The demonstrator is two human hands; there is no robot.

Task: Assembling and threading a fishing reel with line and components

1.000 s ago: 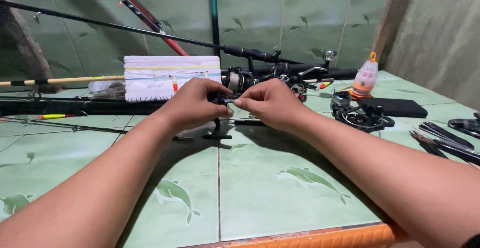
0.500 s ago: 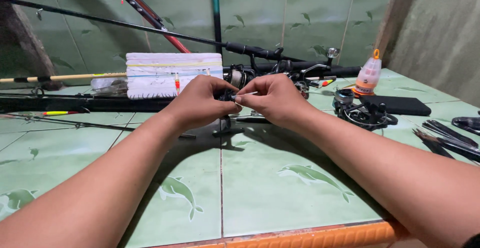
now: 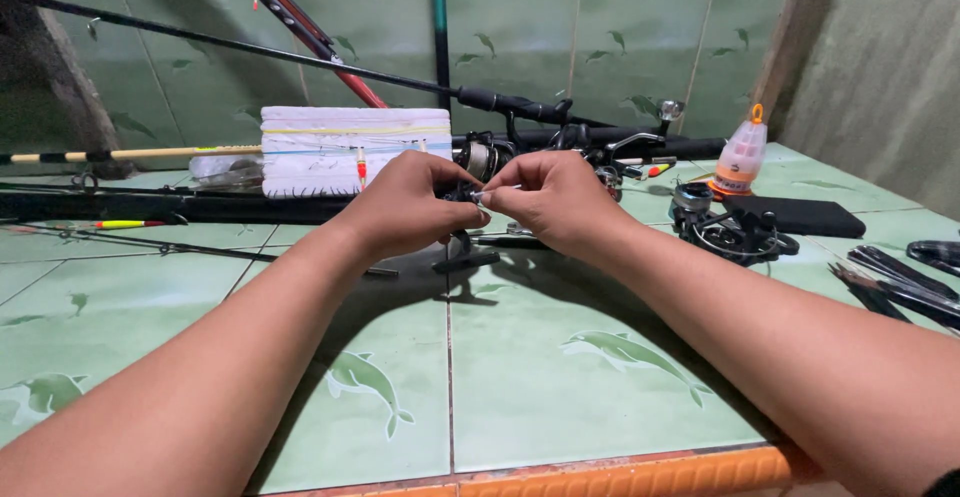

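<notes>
My left hand (image 3: 410, 207) and my right hand (image 3: 555, 197) meet fingertip to fingertip above the green tiled counter (image 3: 520, 377). Between the fingertips is a small silver part (image 3: 480, 197), pinched from both sides. Just behind and below the hands stands a black spinning reel (image 3: 470, 252), mostly hidden by my fingers. A second reel (image 3: 490, 157) on a rod lies right behind the hands.
A white foam block (image 3: 350, 152) wound with line lies at the back. Several fishing rods (image 3: 200, 42) lean on the tiled wall. To the right are a dismantled black reel (image 3: 730, 227), a small oil bottle (image 3: 742, 157), a flat black case (image 3: 800, 215) and dark tools (image 3: 900, 282).
Both hands stay together on the small part; the view has shifted slightly and the fingers have adjusted their pinch.
</notes>
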